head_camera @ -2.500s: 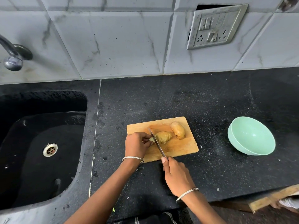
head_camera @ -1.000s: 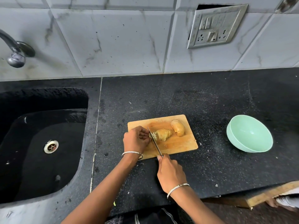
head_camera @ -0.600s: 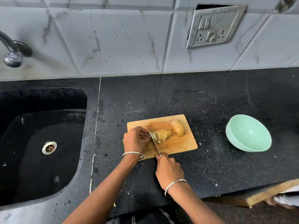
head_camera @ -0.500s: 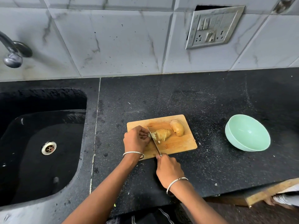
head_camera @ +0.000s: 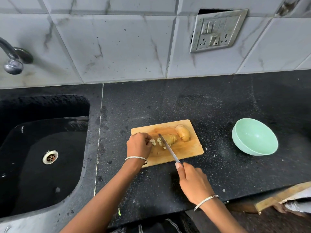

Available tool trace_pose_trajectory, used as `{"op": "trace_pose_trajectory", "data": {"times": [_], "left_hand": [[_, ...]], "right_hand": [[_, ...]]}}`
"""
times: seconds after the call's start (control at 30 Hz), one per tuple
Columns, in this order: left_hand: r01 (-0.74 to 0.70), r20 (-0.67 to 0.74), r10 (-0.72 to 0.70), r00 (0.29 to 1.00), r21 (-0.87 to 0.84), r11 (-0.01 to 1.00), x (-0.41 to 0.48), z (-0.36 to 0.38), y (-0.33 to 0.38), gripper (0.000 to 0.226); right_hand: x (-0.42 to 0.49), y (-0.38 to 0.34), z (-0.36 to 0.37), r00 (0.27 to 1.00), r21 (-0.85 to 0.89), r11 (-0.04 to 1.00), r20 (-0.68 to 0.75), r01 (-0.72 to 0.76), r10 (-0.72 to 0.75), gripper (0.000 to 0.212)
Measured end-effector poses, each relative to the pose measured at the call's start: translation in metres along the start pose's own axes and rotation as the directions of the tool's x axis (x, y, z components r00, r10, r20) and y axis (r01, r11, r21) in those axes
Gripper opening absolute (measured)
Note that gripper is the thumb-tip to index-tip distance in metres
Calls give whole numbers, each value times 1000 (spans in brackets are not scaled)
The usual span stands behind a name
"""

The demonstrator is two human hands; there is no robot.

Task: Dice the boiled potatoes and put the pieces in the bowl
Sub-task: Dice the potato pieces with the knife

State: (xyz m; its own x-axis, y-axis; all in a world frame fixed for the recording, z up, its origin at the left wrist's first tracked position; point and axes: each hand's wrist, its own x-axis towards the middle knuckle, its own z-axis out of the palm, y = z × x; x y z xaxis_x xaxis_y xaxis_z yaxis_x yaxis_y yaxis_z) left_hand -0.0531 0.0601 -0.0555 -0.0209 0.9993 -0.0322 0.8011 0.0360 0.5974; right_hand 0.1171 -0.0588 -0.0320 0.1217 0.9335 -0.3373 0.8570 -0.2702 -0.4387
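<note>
Potato (head_camera: 170,139), lumpy, tan-skinned and ridged with slice marks, lies near the middle of the wooden cutting board (head_camera: 186,149), its left end already reduced to small pale diced pieces (head_camera: 155,142). A second potato (head_camera: 183,133), whole, smooth and oval, sits at the board's far right corner, just beside the first. The left hand (head_camera: 138,146) is at the board's left edge, its fingers curled and bunched together, their tips holding the diced pieces. A narrow steel knife (head_camera: 168,147) slants across the board between those pieces and the uncut part. The right hand (head_camera: 193,182), just off the board's near edge, grips the hidden handle with fingers wrapped round it and the forefinger laid straight toward the blade. Each wrist wears a thin metal bangle. The board rests on a black speckled stone table (head_camera: 218,106). Well to the board's right stands a round, glossy mint-green bowl (head_camera: 252,140), tilted. Left of the board is a dark, rough-walled sink (head_camera: 42,101) with a metal drain (head_camera: 50,156).
</note>
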Motion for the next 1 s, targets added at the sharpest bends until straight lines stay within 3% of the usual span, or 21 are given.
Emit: {"op": "trace_pose_trajectory", "data": {"times": [0.3, 0.5, 0.67, 0.8, 1.0], "left_hand": [[-174, 126, 160, 979, 111, 978, 6, 4, 8, 34], [-192, 114, 180, 977, 105, 976, 8, 5, 8, 15], [-196, 143, 171, 975, 180, 964, 10, -2, 4, 7], [-162, 108, 143, 984, 195, 967, 13, -11, 1, 16], [-72, 104, 63, 993, 92, 993, 15, -17, -3, 24]], "right_hand": [[-14, 4, 2, 995, -218, 976, -94, 18, -39, 40], [-16, 7, 6, 996, -255, 967, -85, 14, -37, 43], [-12, 9, 8, 998, -173, 984, -38, 35, -43, 39], [-10, 7, 10, 998, -77, 995, -17, 65, -66, 37], [-10, 10, 7, 995, -167, 986, -94, 26, -42, 41]]}}
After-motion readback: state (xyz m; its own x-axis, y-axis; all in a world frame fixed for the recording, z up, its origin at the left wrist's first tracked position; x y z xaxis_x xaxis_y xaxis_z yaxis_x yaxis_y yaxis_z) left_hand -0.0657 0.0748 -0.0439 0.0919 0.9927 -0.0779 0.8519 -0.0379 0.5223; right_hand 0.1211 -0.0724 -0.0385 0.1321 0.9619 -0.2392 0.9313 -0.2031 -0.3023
